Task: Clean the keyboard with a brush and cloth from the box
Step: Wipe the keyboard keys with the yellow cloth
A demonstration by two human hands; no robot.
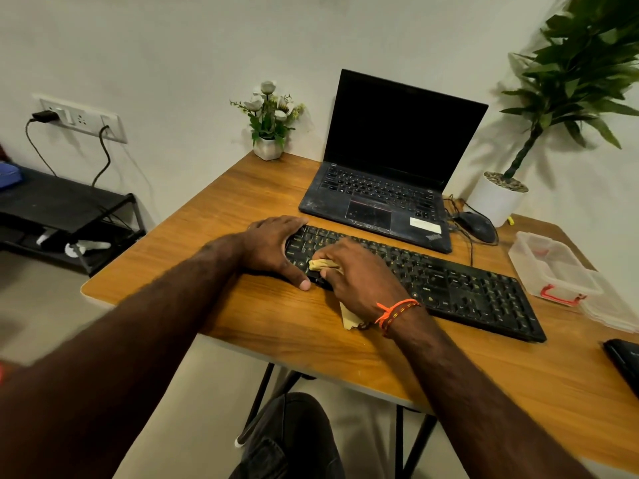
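Wood desk [276, 326]: tan top, both forearms reach over its near edge; only view = head cam.
Keyboard [449, 281]: black, lies slanted on desk under both hands, runs from L hand out well past R hand to the right.
L hand [273, 250]: lies over keyboard's left end, fingers curved over far corner, thumb along near edge; grips/steadies that end.
R hand [359, 278]: just right of L hand, nearly touching; fingers curled round cloth, pressing it on keys at left part of keyboard.
Cloth [323, 264]: tan/yellow, bunched tip pokes out betw. the two hands, on the keys; loose tail hangs out under R wrist onto desk.
Wrist band [397, 311]: orange thread on R wrist.
Box [553, 271]: clear plastic, red clip, open, on desk well right of R hand, past keyboard's far-right end; lid seems to lie beside it.
Brush: can't spot it.
Laptop [390, 167]: black, open, screen dark, just beyond the hands, behind keyboard.
Mouse [479, 226]: black, wired, right of laptop, beyond R hand.
Flower pot [268, 146]: small white, desk's far corner, beyond L hand.
Big plant [498, 198]: white pot, far right corner.
Black item [622, 361]: at desk's right edge, near side; can't tell what.
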